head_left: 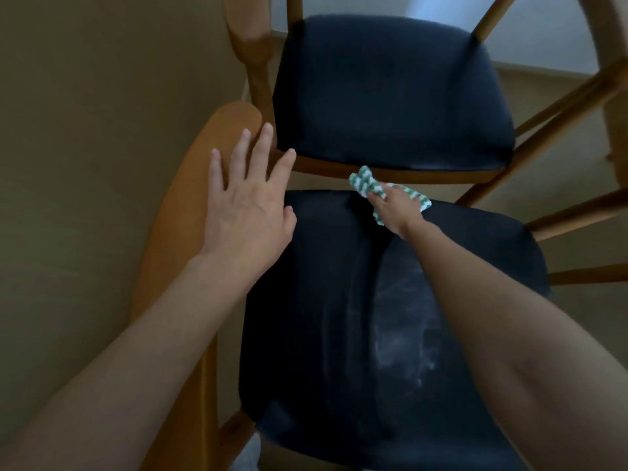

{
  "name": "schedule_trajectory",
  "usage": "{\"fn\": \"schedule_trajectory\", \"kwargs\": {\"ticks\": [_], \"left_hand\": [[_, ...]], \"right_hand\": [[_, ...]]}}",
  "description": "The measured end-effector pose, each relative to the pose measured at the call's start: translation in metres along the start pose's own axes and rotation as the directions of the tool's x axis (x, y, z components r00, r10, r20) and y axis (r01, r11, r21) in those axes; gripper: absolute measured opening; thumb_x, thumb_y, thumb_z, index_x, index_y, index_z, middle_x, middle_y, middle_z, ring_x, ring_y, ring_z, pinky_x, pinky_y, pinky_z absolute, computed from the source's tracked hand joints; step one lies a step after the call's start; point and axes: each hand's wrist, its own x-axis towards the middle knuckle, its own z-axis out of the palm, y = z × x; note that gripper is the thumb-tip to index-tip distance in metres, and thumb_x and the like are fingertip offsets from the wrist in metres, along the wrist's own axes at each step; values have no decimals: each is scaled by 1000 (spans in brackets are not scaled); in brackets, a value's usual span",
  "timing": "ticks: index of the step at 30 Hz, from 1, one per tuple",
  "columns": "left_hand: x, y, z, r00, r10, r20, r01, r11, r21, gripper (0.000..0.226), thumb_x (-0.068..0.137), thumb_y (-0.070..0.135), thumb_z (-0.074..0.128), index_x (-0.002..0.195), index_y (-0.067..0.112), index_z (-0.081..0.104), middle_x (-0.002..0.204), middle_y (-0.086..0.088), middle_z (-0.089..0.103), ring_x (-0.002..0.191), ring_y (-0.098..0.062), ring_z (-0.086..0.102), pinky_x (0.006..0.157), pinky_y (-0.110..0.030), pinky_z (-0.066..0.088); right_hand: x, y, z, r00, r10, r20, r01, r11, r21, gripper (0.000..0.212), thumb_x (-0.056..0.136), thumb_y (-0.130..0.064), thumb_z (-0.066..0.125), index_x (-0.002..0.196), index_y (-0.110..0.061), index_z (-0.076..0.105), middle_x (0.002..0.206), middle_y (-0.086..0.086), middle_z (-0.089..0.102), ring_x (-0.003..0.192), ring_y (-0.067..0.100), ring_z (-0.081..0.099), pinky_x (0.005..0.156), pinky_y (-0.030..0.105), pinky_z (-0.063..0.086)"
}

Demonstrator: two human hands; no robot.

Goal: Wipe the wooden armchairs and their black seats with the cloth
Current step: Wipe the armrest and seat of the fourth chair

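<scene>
Fingers (378,198) of my right hand (396,210) are curling over a green-and-white striped knitted cloth (363,181) and holding it bunched, with its ends poking out past my fingertips and beside my wrist. That hand is pressing the cloth down at the far edge of the nearer black padded seat (306,300), right where it is meeting the second chair. Just beyond the cloth, the wooden front rail (390,167) of the farther chair is running across, and above it the farther black padded seat (390,96) is lying dark and even. Behind my right wrist, the nearer seat is showing whitish streaky smears (401,345) on its right half. The fingers (265,141) of my left hand (248,212) are spreading wide and straight, holding nothing, and are lying over the rounded end of the orange-brown wooden armrest (183,215) on the left of the nearer chair; whether they are touching the wood I cannot tell. Farther up, the brown wooden armrest of the farther chair (249,39) is standing beside its seat. On the right, slanted wooden rails (560,103) are crossing between the two chairs. Beige flooring (85,113) is stretching away on the left.
</scene>
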Motion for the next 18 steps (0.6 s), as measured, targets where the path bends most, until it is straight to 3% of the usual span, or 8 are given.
{"fn": "schedule_trajectory", "kwargs": {"ticks": [2,6,8,10,12,13,15,18], "left_hand": [[1,-1,3,1000,3,7,-3,1000,28,65,92,31,51,149,23,21,159,-8,3,146,-28,0,115,-50,6],[-2,-5,6,999,25,-25,-24,999,35,64,90,31,53,147,21,26,158,-10,8,146,-29,5,115,-51,8],[-2,-5,7,999,29,-35,-28,999,38,64,89,31,53,147,21,28,158,-10,11,145,-30,7,114,-52,9],[-2,-5,8,998,44,-45,-42,998,49,63,88,31,54,146,20,31,157,-11,14,145,-31,10,114,-54,11],[-2,-5,10,998,49,-42,-46,997,59,63,87,31,54,145,20,32,157,-11,16,145,-32,11,113,-54,12],[-1,-6,10,998,47,-38,-44,997,66,62,87,32,53,145,20,33,157,-11,16,145,-32,10,113,-54,11],[-1,-7,10,998,44,-35,-42,997,69,61,88,33,52,145,20,33,157,-10,15,145,-31,8,114,-53,10],[0,-6,9,998,46,-32,-44,998,53,60,89,32,51,145,21,32,158,-10,13,146,-30,6,115,-52,7]], "right_hand": [[7,-3,5,998,19,62,-9,988,-152,44,99,-36,33,142,-25,37,147,4,39,139,28,24,112,55,8],[19,-26,-6,958,50,-282,14,976,219,33,99,-32,33,119,-19,56,118,9,61,112,30,53,102,49,33],[26,-37,-10,930,-5,-367,115,953,280,36,99,-35,32,119,-19,58,115,7,63,106,26,56,96,41,39],[31,-44,-4,966,-142,-218,173,977,128,41,98,-35,31,124,-15,55,120,12,61,109,29,55,90,35,40],[32,-41,15,979,-183,84,193,972,-132,41,99,-36,35,136,-22,45,137,10,50,125,28,45,103,41,31],[31,-38,24,969,-187,163,221,948,-227,44,98,-38,37,141,-30,38,145,3,43,133,27,36,109,49,21],[28,-37,33,964,-209,166,250,925,-286,50,97,-44,38,145,-40,25,151,-6,32,140,25,24,112,60,7],[22,-35,33,956,-254,148,290,897,-334,49,101,-36,34,147,-39,19,155,-9,22,144,25,15,112,62,6]]}}
